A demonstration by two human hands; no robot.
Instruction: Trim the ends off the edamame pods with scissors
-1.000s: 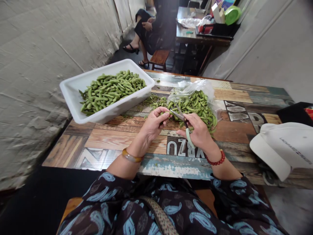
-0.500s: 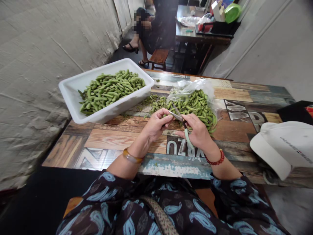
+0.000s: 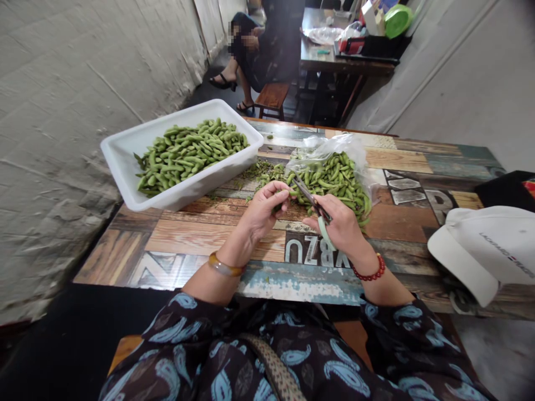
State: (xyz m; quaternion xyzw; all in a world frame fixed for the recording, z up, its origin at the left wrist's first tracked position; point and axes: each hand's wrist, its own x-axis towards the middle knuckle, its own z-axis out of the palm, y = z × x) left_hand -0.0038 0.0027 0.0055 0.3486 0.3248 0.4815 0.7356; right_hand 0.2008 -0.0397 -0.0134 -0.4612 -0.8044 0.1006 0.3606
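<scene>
Scissors (image 3: pixel 308 195), swung closed since before, right fingers (image 3: pixel 328 205) clamped round them. Pod (image 3: pixel 292 193), pinched in left fingers (image 3: pixel 280 196). Clear bag (image 3: pixel 315 153), partly covering pod heap (image 3: pixel 346 181), one o'clock. Tub (image 3: pixel 204 189), ten o'clock.

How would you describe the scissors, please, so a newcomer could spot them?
On the patchwork table, find the green pods partly under a clear bag. On their near side, the right hand holds the scissors. Grey metal blades and a pale green handle set them apart from the pods.
</scene>
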